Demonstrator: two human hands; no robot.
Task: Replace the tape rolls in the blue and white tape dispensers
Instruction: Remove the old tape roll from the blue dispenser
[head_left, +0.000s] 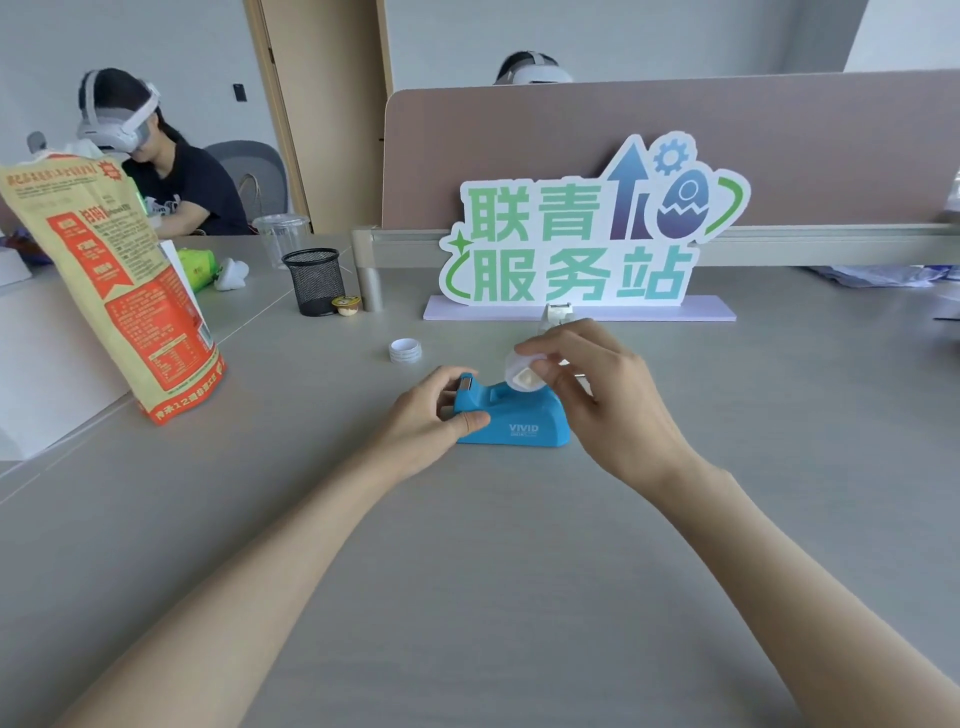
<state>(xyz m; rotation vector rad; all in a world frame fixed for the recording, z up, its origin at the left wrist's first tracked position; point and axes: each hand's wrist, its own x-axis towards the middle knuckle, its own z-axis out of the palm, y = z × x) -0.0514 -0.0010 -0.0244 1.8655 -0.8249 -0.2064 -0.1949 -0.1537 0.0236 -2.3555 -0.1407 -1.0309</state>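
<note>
Blue tape dispenser (511, 418) is sitting on the grey table (467, 571), just ahead of my forearms. My left hand (434, 415) is gripping its cutter end, thumb lying against the near side. My right hand (597, 384) is pinching a white tape roll (522, 375) between thumb and fingers, holding it tilted over the dispenser's cradle. Beyond, a second tape roll (405, 351) is lying flat on the table, apart from the dispenser. Behind my right hand, the white tape dispenser (557, 315) is standing partly hidden, near the coloured sign (582, 244).
</note>
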